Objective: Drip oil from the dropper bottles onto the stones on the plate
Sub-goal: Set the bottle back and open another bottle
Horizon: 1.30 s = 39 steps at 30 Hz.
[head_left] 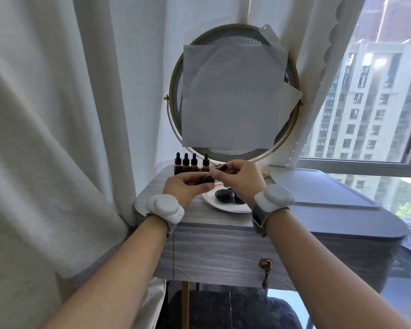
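A white plate (215,205) sits on the grey dressing table and holds dark glossy stones (224,195). Just above the plate's back left edge, my left hand (188,186) grips a small dark dropper bottle (205,180). My right hand (241,179) pinches the bottle's black dropper cap (222,166) at the bottle's neck; whether the cap is on or off is hidden by my fingers. Several more amber dropper bottles (190,163) stand upright in a row behind my left hand.
A round gold-framed mirror (292,119) covered with paper stands behind the plate. A white curtain (57,115) hangs at the left. A grey lidded box (330,193) adjoins the table on the right, under the window. A drawer handle (266,269) hangs below.
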Available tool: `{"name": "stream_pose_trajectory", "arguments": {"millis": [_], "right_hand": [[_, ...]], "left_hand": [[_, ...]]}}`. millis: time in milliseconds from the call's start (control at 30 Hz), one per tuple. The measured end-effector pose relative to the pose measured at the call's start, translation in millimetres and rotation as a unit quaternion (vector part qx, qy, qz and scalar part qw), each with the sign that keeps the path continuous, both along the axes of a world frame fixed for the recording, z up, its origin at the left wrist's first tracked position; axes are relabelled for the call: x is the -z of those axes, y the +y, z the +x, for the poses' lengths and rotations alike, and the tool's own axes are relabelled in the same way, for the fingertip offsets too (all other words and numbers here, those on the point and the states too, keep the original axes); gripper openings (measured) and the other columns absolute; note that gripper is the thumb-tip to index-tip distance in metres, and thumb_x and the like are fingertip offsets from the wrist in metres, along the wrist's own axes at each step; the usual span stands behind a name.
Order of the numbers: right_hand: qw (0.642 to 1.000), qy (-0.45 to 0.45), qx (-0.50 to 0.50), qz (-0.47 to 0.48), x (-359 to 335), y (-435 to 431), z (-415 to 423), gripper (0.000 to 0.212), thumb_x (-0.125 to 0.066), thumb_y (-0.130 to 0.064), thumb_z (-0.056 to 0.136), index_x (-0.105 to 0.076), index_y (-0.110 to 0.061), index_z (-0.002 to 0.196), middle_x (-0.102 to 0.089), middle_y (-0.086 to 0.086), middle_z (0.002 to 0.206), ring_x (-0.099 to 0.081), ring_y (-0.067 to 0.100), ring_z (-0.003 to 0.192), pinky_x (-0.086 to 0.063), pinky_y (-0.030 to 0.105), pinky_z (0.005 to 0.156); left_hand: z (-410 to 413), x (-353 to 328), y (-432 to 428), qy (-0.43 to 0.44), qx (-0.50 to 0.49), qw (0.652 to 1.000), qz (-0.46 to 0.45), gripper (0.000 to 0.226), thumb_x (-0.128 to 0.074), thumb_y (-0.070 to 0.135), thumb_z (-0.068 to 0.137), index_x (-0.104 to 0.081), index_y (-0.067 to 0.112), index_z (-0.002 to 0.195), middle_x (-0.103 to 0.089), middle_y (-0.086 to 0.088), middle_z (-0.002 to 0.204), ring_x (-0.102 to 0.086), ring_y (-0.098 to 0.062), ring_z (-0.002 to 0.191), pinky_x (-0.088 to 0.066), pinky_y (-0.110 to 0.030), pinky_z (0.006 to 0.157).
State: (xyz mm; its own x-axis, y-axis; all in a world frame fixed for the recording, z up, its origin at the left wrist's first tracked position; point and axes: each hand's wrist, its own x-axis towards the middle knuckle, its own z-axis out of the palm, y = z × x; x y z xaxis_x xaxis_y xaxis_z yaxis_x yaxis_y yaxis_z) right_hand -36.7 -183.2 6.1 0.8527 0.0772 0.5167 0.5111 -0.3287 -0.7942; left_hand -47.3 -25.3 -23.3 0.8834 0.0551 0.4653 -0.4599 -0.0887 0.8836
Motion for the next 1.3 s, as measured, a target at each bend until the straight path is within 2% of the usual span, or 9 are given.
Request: {"name": "stream_pose_trajectory", "arguments": {"millis": [267, 533, 667, 733, 867, 1033, 1133, 1233, 1300], "right_hand": [[1.000, -0.009, -0.019, -0.013, -1, -4, -1, 0.020, -0.080, -0.027, 0.076, -0.072, -0.009, 0.082, -0.073, 0.003, 0.073, -0.065, 0.011, 0.064, -0.059, 0.033, 0.072], [0.993, 0.017, -0.117, 0.011, -8, -13, -1, 0.020, -0.073, -0.006, 0.081, -0.071, -0.012, 0.101, -0.074, 0.006, 0.092, -0.069, 0.012, 0.081, -0.057, 0.022, 0.079], [0.992, 0.045, -0.089, 0.076, -8, -15, 1, 0.013, -0.075, -0.025, 0.080, -0.071, -0.018, 0.091, -0.073, 0.002, 0.087, -0.067, 0.010, 0.077, -0.058, 0.022, 0.072], [0.993, 0.046, -0.051, 0.098, -7, -16, 3, 0.019, -0.076, -0.031, 0.080, -0.070, -0.013, 0.085, -0.070, 0.002, 0.079, -0.064, 0.010, 0.069, -0.058, 0.022, 0.068], [0.996, 0.030, -0.034, 0.083, -3, -17, 5, 0.019, -0.075, -0.026, 0.081, -0.068, -0.008, 0.085, -0.066, 0.001, 0.071, -0.060, 0.009, 0.063, -0.056, 0.021, 0.065], [0.999, 0.003, -0.042, 0.025, -4, -21, 4, 0.009, -0.065, -0.014, 0.089, -0.070, -0.017, 0.096, -0.067, -0.003, 0.081, -0.059, 0.006, 0.071, -0.054, 0.015, 0.065], [0.997, 0.023, -0.047, 0.051, -4, -20, 5, 0.012, -0.066, -0.022, 0.090, -0.070, -0.016, 0.099, -0.068, -0.004, 0.083, -0.060, 0.007, 0.071, -0.055, 0.018, 0.066], [0.997, 0.033, -0.030, 0.060, -2, -16, 6, 0.019, -0.069, -0.036, 0.085, -0.068, -0.017, 0.088, -0.069, -0.003, 0.080, -0.061, 0.006, 0.067, -0.055, 0.022, 0.066], [0.999, 0.023, -0.019, 0.045, -1, -15, 6, 0.017, -0.070, -0.035, 0.085, -0.066, -0.018, 0.083, -0.067, -0.002, 0.076, -0.060, 0.006, 0.065, -0.055, 0.021, 0.065]], "left_hand": [[-1, 1, 0, -0.001, 0.011, 1.000, -0.010, 0.026, -0.079, 0.009, 0.070, -0.073, 0.029, 0.085, -0.073, 0.015, 0.081, -0.069, 0.000, 0.082, -0.047, -0.005, 0.068], [-2, 1, -3, -0.005, -0.006, 1.000, 0.016, 0.022, -0.073, 0.018, 0.078, -0.070, 0.026, 0.098, -0.070, 0.017, 0.080, -0.065, 0.010, 0.073, -0.046, -0.003, 0.063], [-2, 2, -3, -0.006, -0.011, 1.000, 0.025, 0.022, -0.072, 0.018, 0.079, -0.071, 0.020, 0.101, -0.070, 0.013, 0.082, -0.064, 0.010, 0.072, -0.044, -0.001, 0.064], [-1, 4, -3, -0.003, -0.013, 0.999, 0.033, 0.022, -0.073, 0.019, 0.079, -0.072, 0.020, 0.101, -0.071, 0.010, 0.087, -0.065, 0.008, 0.076, -0.046, -0.003, 0.069], [1, 5, -3, -0.003, -0.017, 0.999, 0.041, 0.020, -0.074, 0.021, 0.078, -0.072, 0.024, 0.098, -0.071, 0.014, 0.085, -0.065, 0.008, 0.077, -0.044, -0.001, 0.068], [0, 5, -4, -0.003, -0.021, 0.998, 0.057, 0.023, -0.072, 0.023, 0.079, -0.072, 0.020, 0.102, -0.071, 0.013, 0.087, -0.065, 0.008, 0.079, -0.045, -0.002, 0.070], [-1, 5, -4, -0.007, -0.021, 0.998, 0.059, 0.022, -0.072, 0.023, 0.079, -0.072, 0.022, 0.101, -0.070, 0.016, 0.086, -0.064, 0.010, 0.078, -0.044, 0.000, 0.068], [-1, 5, -4, -0.011, -0.018, 0.998, 0.063, 0.021, -0.072, 0.022, 0.080, -0.071, 0.025, 0.100, -0.069, 0.018, 0.085, -0.064, 0.012, 0.077, -0.043, 0.001, 0.067], [-1, 5, -4, -0.012, -0.019, 0.998, 0.062, 0.021, -0.072, 0.022, 0.079, -0.071, 0.025, 0.100, -0.069, 0.018, 0.084, -0.063, 0.012, 0.076, -0.043, 0.001, 0.067]]}}
